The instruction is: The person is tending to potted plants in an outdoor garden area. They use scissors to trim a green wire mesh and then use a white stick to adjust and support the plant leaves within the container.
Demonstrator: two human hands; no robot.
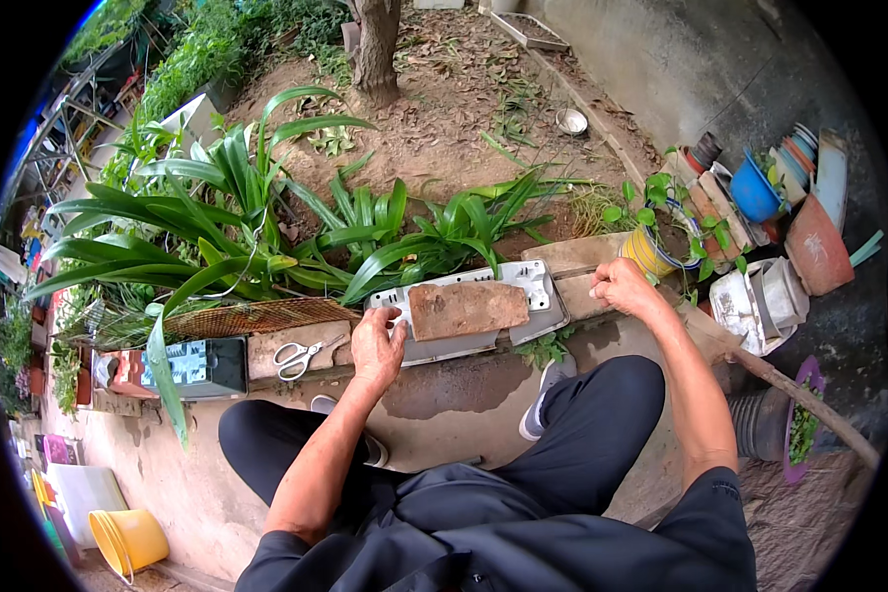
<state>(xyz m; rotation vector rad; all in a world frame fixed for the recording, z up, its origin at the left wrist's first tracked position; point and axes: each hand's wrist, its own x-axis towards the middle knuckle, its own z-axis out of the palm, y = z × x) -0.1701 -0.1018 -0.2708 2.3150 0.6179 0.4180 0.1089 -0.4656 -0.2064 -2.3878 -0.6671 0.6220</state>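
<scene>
A reddish brick lies across a white plastic planter or tray, which rests on the low garden wall in front of me. My left hand is at the planter's left end, just left of the brick; whether its fingers grip the rim cannot be told. Raised over the wall to the right of the planter is my right hand, its fingers curled and thumb near the fingertips; whether something small is between them cannot be told. White-handled scissors lie on the wall, left of my left hand.
Long-leaved green plants grow behind the wall. A yellow striped pot stands near my right hand, with stacked pots beyond. A wooden pole slants at the right. Dark planters sit on the wall at the left; a yellow bucket is lower left.
</scene>
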